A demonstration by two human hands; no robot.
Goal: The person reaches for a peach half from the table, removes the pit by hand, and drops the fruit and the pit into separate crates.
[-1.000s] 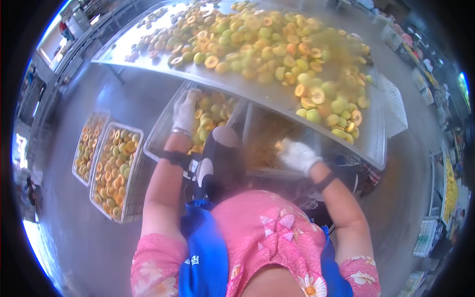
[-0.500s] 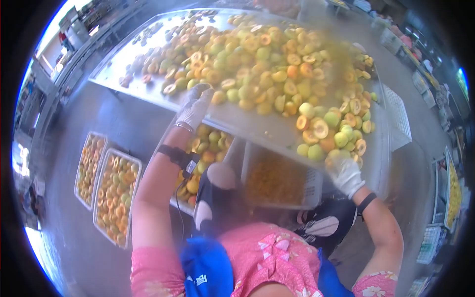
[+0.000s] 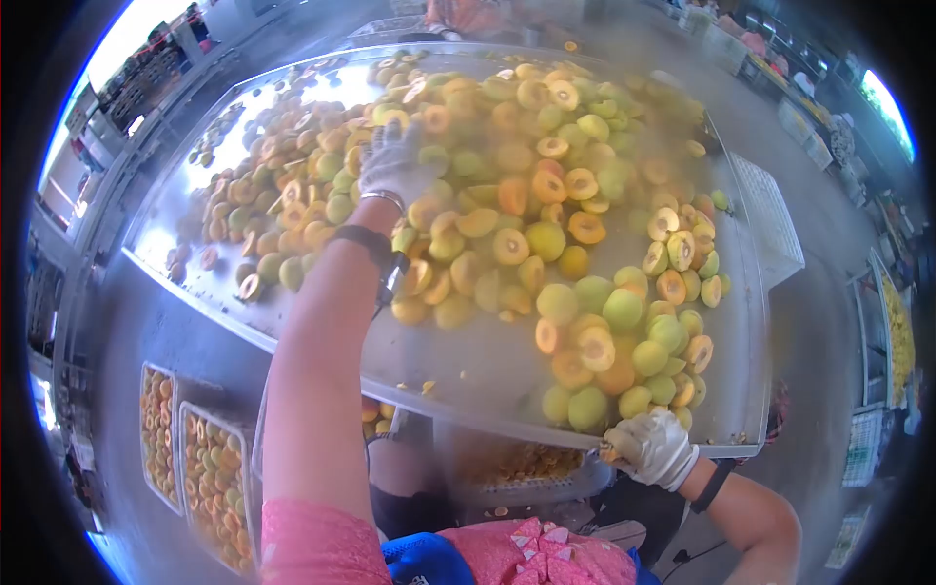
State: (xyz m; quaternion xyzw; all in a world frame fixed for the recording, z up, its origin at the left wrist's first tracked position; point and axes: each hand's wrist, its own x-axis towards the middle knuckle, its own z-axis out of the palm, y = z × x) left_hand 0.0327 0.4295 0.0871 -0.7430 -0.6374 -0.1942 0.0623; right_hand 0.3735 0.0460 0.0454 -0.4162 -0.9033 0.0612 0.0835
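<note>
Halved and whole yellow-green apricots [image 3: 510, 247] lie heaped on a metal table [image 3: 458, 390]. My left hand [image 3: 398, 164], in a white glove, reaches over the heap with its fingers spread on the fruit. At the table's near edge, my gloved right hand [image 3: 655, 450] is closed, its fingers curled around a small brownish piece [image 3: 609, 452] that I cannot make out clearly. Just beyond the right hand sits a smaller cluster of apricots [image 3: 624, 341].
Two crates of apricot halves [image 3: 216, 478] stand on the floor at the left. Under the near edge is a bin [image 3: 531, 466] with orange-brown pieces. A white basket [image 3: 770, 219] is beside the table's right side. A person [image 3: 478, 15] is at the far side.
My left hand has moved from the near table edge forward onto the heap, its fingers spreading. My right hand has drawn back from the cluster to the edge. The view has shifted forward.
</note>
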